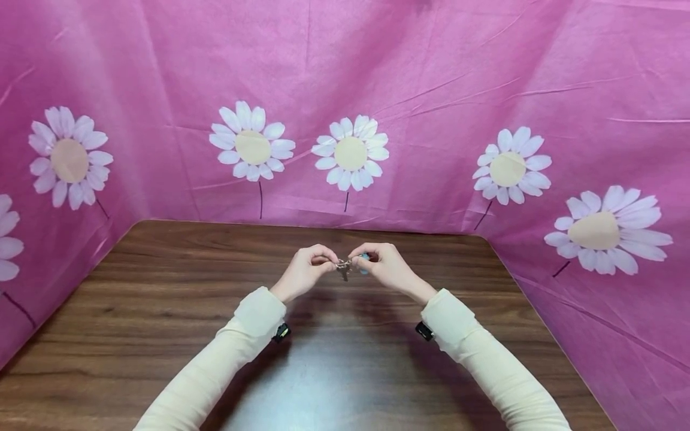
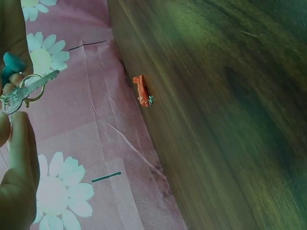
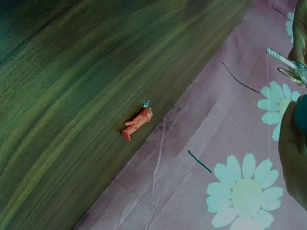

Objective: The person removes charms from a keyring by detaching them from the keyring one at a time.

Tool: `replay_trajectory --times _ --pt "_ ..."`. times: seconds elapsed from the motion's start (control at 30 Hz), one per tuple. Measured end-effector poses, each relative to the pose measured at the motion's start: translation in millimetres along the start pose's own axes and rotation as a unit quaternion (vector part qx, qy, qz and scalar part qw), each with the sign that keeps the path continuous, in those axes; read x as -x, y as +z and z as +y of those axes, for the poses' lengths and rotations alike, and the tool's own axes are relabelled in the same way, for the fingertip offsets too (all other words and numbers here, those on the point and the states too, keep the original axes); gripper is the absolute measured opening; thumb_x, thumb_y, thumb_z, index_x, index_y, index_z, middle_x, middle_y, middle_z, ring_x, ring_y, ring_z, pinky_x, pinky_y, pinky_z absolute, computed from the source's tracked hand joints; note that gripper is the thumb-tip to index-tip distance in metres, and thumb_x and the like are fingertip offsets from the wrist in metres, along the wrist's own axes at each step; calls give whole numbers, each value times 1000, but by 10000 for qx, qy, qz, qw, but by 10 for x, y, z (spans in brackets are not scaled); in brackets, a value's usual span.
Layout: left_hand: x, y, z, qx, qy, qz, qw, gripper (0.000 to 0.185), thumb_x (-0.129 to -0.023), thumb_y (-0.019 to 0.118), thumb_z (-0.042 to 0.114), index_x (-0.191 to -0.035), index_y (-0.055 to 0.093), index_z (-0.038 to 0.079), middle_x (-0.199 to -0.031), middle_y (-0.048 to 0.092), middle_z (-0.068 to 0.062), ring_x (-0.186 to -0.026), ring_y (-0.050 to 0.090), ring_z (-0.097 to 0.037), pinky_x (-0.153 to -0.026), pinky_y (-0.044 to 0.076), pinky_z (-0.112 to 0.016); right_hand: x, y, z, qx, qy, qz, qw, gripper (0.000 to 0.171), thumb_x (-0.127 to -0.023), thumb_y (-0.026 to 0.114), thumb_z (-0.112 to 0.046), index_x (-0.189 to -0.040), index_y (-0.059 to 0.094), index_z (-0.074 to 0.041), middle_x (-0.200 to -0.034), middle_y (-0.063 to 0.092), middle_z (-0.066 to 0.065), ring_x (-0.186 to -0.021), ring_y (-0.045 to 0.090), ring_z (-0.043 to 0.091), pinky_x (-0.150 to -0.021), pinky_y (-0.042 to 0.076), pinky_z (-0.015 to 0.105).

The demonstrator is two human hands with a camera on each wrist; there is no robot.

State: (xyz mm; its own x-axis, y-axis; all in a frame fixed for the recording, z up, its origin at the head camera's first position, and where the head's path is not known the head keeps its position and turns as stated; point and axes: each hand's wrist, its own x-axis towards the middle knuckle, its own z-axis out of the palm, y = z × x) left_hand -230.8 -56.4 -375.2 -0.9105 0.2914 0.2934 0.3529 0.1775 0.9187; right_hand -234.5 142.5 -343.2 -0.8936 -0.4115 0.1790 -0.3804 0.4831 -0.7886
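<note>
Both hands meet above the middle of the wooden table point(image 1: 162, 299). My left hand point(image 1: 329, 263) pinches the head of a silver key point(image 1: 343, 271) that hangs on a small metal ring point(image 2: 33, 98). My right hand point(image 1: 358, 260) pinches a teal piece point(image 1: 365, 264) on the same ring. In the left wrist view the key point(image 2: 29, 88) points up and right, the teal piece point(image 2: 12, 62) lies above it, and my thumb point(image 2: 19, 143) lies below it. In the right wrist view the key point(image 3: 283, 58) and the teal piece point(image 3: 301, 112) sit at the right edge.
A small orange figurine point(image 2: 142, 91) lies on the table by its far edge, against the cloth; the same figurine point(image 3: 136, 123) shows in the right wrist view. Pink cloth with white daisies point(image 1: 350, 152) walls the table at the back and both sides.
</note>
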Motion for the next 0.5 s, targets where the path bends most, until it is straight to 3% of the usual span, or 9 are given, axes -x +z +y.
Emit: replay_trajectory --times 0.13,0.3,0.5 --pt "0 -13 7 -163 -1 -126 9998 6 -81 63 -1 -87 64 0 -86 67 -15 -76 61 -9 -69 49 -21 -20 2 15 -97 119 60 9999 17 -86 61 -9 -98 67 0 -83 68 16 -66 59 15 -66 54 38" --pt "6 -22 -18 -199 -104 -284 9993 8 -83 63 2 -90 64 0 -88 68 -15 -75 61 -7 -69 50 -21 -29 12 32 -14 106 61 9999 14 -86 62 -10 -96 68 -3 -82 68 14 -64 58 10 -65 54 35" --pt "4 3 -29 192 -240 -296 9991 14 -84 60 -1 -96 65 -5 -94 68 -20 -82 66 -21 -74 54 -27 -2 7 17 40 74 123 9999 10 -82 67 -13 -90 70 -8 -79 66 8 -62 57 7 -58 52 26"
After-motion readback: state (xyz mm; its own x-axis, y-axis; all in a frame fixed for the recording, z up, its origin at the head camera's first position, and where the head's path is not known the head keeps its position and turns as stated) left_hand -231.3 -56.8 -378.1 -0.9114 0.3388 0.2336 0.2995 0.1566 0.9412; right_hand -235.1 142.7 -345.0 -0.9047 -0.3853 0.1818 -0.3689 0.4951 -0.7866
